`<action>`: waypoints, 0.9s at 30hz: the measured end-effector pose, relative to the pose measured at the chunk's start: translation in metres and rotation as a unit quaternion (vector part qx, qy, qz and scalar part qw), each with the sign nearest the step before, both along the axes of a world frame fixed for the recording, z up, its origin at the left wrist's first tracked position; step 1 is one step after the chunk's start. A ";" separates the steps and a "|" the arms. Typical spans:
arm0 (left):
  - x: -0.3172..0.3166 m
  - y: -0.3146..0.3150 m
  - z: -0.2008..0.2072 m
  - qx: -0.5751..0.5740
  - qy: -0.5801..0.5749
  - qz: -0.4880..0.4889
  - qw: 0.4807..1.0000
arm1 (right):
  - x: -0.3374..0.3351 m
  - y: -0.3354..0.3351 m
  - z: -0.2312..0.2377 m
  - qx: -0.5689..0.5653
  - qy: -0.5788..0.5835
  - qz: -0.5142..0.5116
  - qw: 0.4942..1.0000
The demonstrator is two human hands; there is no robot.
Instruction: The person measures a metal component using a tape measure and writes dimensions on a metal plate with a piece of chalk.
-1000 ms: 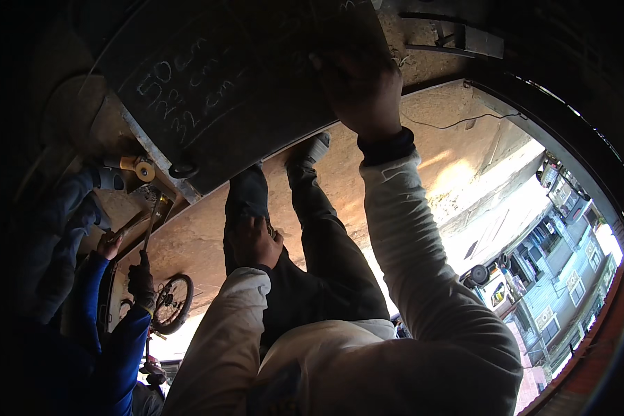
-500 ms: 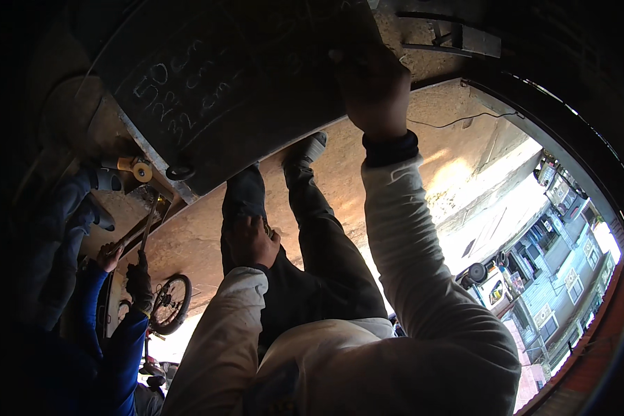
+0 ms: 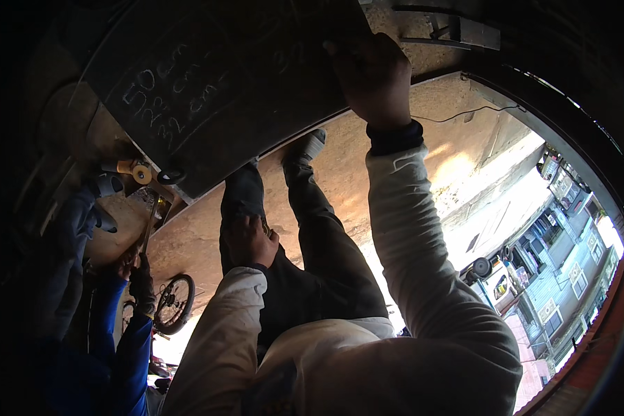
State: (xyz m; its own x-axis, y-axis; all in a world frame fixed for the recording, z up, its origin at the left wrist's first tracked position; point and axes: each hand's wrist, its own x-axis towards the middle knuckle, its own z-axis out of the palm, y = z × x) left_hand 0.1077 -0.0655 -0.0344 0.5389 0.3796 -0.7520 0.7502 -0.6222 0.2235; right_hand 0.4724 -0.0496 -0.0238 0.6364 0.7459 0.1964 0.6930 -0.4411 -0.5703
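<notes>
A dark, flat metal sheet (image 3: 215,132) with pale handwritten chalk marks lies before me. My right hand (image 3: 376,80) is over its right part, fingers closed around what looks like a short pale piece of chalk (image 3: 329,47); the fingers are in deep shadow. Against my left thigh rests my left hand (image 3: 251,239), its fingers curled. A small yellow-and-dark thing (image 3: 267,229) shows at its edge, mostly hidden by the hand, so its kind cannot be made out.
At left, a co-worker in blue sleeves (image 3: 102,312) grips a long bar (image 3: 150,225) near an orange-and-yellow tool (image 3: 141,172). A bicycle wheel (image 3: 174,304) stands behind. Metal frame parts (image 3: 475,35) lie far right; a thin cable (image 3: 464,114) crosses the floor.
My right hand has shifted slightly up, and more marks show on the sheet beside it. My left hand stays on the thigh. The co-worker's hands have come closer together on the bar.
</notes>
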 end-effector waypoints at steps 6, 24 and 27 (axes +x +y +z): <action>-0.002 -0.003 -0.001 0.009 -0.018 -0.007 1.000 | -0.003 0.004 -0.004 0.011 -0.037 0.007 0.999; -0.001 -0.002 -0.002 0.003 0.002 -0.010 1.000 | 0.001 -0.002 0.001 0.026 0.053 -0.034 0.998; 0.003 0.001 0.002 -0.003 0.006 -0.012 1.000 | 0.002 -0.003 -0.001 0.007 0.029 -0.024 0.999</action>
State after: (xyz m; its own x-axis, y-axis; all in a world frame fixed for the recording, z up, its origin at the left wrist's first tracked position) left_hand 0.1108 -0.0645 -0.0324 0.5377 0.3620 -0.7614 0.7384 -0.6381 0.2181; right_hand 0.4740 -0.0529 -0.0252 0.6817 0.7119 0.1689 0.6370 -0.4638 -0.6157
